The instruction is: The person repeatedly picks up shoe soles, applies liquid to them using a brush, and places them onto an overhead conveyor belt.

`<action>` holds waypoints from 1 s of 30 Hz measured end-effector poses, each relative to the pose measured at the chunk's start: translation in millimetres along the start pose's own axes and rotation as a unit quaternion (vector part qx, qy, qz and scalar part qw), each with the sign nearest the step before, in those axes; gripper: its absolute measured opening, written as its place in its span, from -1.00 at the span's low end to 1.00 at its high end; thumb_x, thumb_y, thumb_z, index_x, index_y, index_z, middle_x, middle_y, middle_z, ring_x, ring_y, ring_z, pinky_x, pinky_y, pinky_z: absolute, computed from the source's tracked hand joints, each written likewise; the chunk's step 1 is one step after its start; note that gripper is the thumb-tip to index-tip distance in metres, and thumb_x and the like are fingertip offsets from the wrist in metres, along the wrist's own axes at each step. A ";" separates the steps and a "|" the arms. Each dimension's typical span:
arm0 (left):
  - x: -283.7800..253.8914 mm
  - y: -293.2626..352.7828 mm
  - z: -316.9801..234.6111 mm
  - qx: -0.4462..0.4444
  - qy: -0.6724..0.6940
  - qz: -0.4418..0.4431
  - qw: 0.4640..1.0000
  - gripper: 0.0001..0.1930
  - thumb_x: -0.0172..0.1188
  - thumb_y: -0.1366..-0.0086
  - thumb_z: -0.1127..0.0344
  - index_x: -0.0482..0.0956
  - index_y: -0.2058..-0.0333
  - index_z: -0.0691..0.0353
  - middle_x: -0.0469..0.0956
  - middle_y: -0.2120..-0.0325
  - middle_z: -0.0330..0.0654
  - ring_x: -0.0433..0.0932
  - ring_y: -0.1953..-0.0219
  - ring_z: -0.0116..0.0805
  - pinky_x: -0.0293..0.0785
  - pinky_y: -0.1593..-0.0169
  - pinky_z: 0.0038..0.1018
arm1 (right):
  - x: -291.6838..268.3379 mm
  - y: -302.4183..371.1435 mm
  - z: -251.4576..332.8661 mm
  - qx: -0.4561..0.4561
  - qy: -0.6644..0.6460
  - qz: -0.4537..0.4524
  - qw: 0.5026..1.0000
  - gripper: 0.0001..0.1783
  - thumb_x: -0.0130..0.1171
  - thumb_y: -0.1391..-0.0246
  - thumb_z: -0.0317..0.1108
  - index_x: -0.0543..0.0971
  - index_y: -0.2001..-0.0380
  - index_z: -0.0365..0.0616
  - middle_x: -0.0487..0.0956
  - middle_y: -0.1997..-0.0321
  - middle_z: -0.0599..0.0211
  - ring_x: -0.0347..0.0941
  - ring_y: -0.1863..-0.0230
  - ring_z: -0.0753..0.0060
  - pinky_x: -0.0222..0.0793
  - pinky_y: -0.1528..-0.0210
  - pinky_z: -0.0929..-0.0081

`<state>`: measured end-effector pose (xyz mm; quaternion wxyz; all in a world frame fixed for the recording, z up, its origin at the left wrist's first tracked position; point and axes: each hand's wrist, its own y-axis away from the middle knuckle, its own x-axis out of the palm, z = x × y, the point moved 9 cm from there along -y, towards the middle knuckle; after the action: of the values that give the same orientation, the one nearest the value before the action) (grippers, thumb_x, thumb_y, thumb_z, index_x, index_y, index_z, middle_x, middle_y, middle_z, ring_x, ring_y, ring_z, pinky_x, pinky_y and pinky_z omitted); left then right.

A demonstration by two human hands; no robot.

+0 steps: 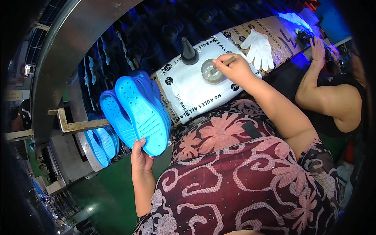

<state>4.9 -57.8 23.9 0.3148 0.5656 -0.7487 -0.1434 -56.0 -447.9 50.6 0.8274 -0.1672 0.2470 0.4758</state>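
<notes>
While the left hand (141, 156) pinches the lower end of a bright blue shoe sole (147, 117), thumb on its face and the other fingers curled mostly out of sight behind, the work appears under way rather than finished. That sole stands tilted at the left end of the work surface, with more blue soles (113, 115) bunched beside and behind it. Whether any has been brushed I cannot tell, nor how many are left. To the right, the right hand (236, 71) pinches a slim brush (232, 60) between thumb and fingers, its tip down in a round dish (205, 71) well apart from the sole; so, as I judge it, this sole's turn with the brush is not complete.

At far left a curved metal frame (50, 62) rises near a tan bar (84, 126), with further blue soles (102, 141) below it and a green floor (103, 192) beneath. The work surface carries a white plastic sheet (188, 92) with black lettering, a dark cone-shaped bottle (189, 54) standing on it, then taped cardboard (282, 34) bearing a white glove (259, 49). At far right, a co-worker's arm (307, 80) reaches into blue light.
</notes>
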 end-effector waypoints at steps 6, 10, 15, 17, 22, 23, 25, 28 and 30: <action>5.7 -2.2 6.3 -0.042 0.000 0.046 0.998 -0.43 0.17 -0.07 0.23 0.28 -0.03 0.43 0.52 0.32 -0.08 0.48 0.60 -0.48 0.26 0.75 -0.68 | 1.6 -1.3 12.4 -0.039 0.072 -0.023 0.996 -0.67 0.13 -0.07 -0.15 0.60 0.54 -0.21 0.55 0.57 0.22 0.43 0.53 0.33 0.31 0.42 0.44; 15.2 -2.0 3.1 -0.033 -0.012 0.075 0.997 -0.40 0.20 -0.05 0.24 0.27 -0.02 0.45 0.52 0.33 -0.06 0.46 0.63 -0.49 0.24 0.76 -0.69 | -12.7 1.2 7.9 -0.030 0.008 -0.058 0.998 -0.69 0.16 -0.02 -0.13 0.62 0.52 -0.17 0.53 0.62 0.21 0.42 0.58 0.34 0.32 0.48 0.47; 32.4 -0.3 -3.3 -0.017 -0.058 0.111 0.992 -0.40 0.22 -0.03 0.24 0.27 -0.01 0.44 0.50 0.34 -0.07 0.45 0.61 -0.48 0.25 0.74 -0.67 | -17.3 4.0 10.5 -0.024 -0.047 -0.073 0.996 -0.69 0.17 -0.02 -0.14 0.62 0.52 -0.18 0.53 0.63 0.24 0.41 0.59 0.36 0.31 0.48 0.48; 39.5 -0.9 1.5 -0.028 -0.083 0.123 0.989 -0.41 0.22 -0.02 0.25 0.28 0.00 0.43 0.49 0.35 -0.09 0.45 0.58 -0.47 0.26 0.70 -0.65 | -6.0 4.2 14.2 -0.038 0.009 -0.043 0.998 -0.69 0.17 -0.02 -0.14 0.61 0.54 -0.18 0.54 0.63 0.22 0.42 0.59 0.33 0.32 0.48 0.46; 45.8 -0.1 9.4 -0.041 -0.071 0.128 0.988 -0.45 0.21 -0.04 0.28 0.29 0.03 0.44 0.48 0.35 -0.10 0.45 0.54 -0.45 0.28 0.68 -0.63 | -0.5 4.6 4.0 -0.058 0.085 -0.063 0.993 -0.70 0.17 -0.01 -0.14 0.61 0.55 -0.18 0.52 0.64 0.19 0.41 0.61 0.31 0.32 0.48 0.44; 45.6 -0.1 8.3 -0.041 -0.071 0.127 0.989 -0.45 0.21 -0.04 0.28 0.29 0.03 0.44 0.48 0.35 -0.10 0.45 0.54 -0.45 0.28 0.68 -0.63 | -4.6 5.5 1.3 -0.040 0.037 -0.064 0.996 -0.69 0.17 -0.02 -0.13 0.61 0.55 -0.17 0.52 0.65 0.22 0.41 0.60 0.35 0.32 0.47 0.46; 50.9 0.9 3.9 -0.032 -0.065 0.141 0.987 -0.45 0.19 -0.05 0.28 0.27 0.02 0.43 0.48 0.33 -0.09 0.45 0.55 -0.45 0.29 0.67 -0.63 | -13.4 7.0 -1.6 -0.020 -0.009 -0.067 0.998 -0.68 0.18 -0.02 -0.12 0.62 0.54 -0.17 0.51 0.66 0.24 0.40 0.60 0.39 0.32 0.46 0.47; 53.9 2.9 -4.3 0.011 -0.091 0.109 0.990 -0.47 0.15 -0.10 0.29 0.24 -0.01 0.41 0.48 0.31 -0.07 0.47 0.55 -0.43 0.30 0.67 -0.63 | -32.9 10.1 -8.3 0.032 -0.143 -0.108 0.983 -0.61 0.15 -0.09 -0.03 0.64 0.47 -0.17 0.55 0.54 0.39 0.39 0.47 0.60 0.30 0.40 0.58; 64.1 5.0 -7.4 0.048 -0.112 0.113 0.986 -0.48 0.13 -0.12 0.30 0.22 -0.02 0.40 0.48 0.30 -0.06 0.48 0.55 -0.41 0.32 0.65 -0.62 | -38.0 15.7 -2.6 0.052 -0.189 -0.111 0.974 -0.62 0.12 -0.12 -0.05 0.63 0.44 -0.19 0.49 0.57 0.42 0.33 0.49 0.63 0.24 0.42 0.63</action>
<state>-4.5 -115.2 52.2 0.2153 0.4724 -0.8442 -0.1335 -86.5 -468.3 69.3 0.9145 -0.0575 0.0909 0.3900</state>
